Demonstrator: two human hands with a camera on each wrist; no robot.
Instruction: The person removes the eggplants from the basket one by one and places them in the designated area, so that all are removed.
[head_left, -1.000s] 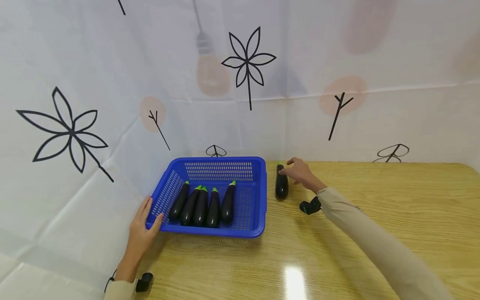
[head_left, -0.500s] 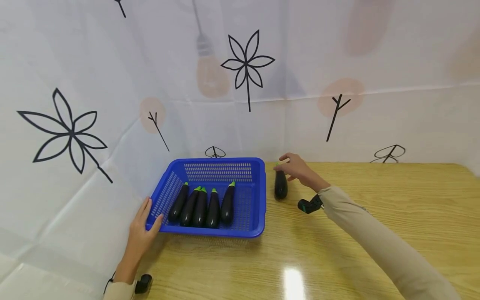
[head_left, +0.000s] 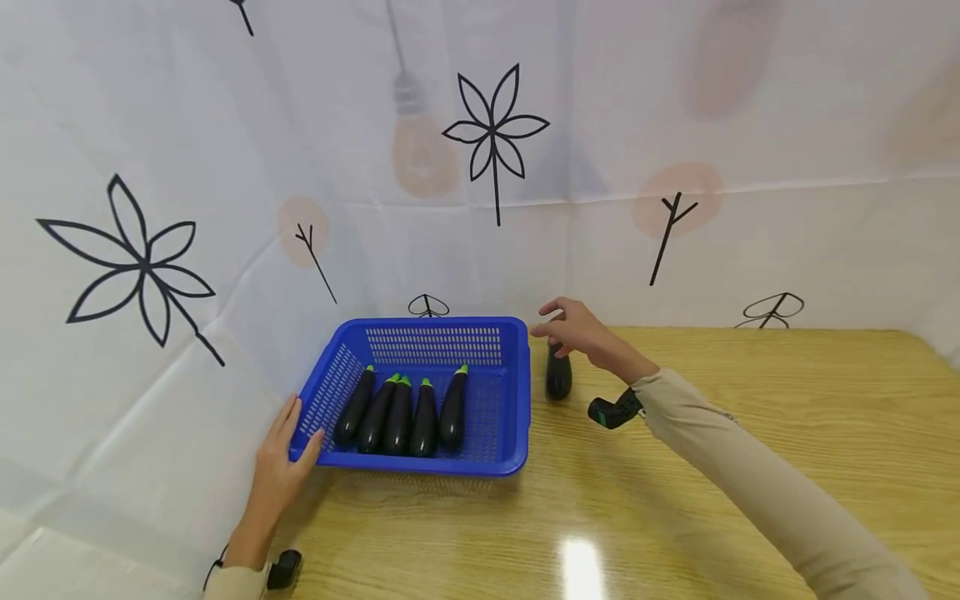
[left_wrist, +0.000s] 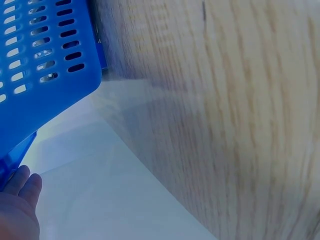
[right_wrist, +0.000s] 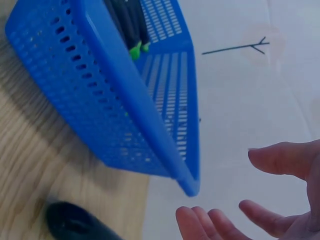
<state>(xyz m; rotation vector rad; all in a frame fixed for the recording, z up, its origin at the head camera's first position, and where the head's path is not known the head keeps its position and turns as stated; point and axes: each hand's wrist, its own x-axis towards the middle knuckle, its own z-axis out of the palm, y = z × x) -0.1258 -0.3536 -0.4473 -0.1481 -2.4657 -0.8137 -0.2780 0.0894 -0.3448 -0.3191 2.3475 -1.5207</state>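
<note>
Eggplant [head_left: 558, 377] top hidden behind right hand [head_left: 579, 332].

Beige long sleeves [head_left: 750, 483] cover both arms, a black camera [head_left: 615, 411] strapped at each wrist.
</note>
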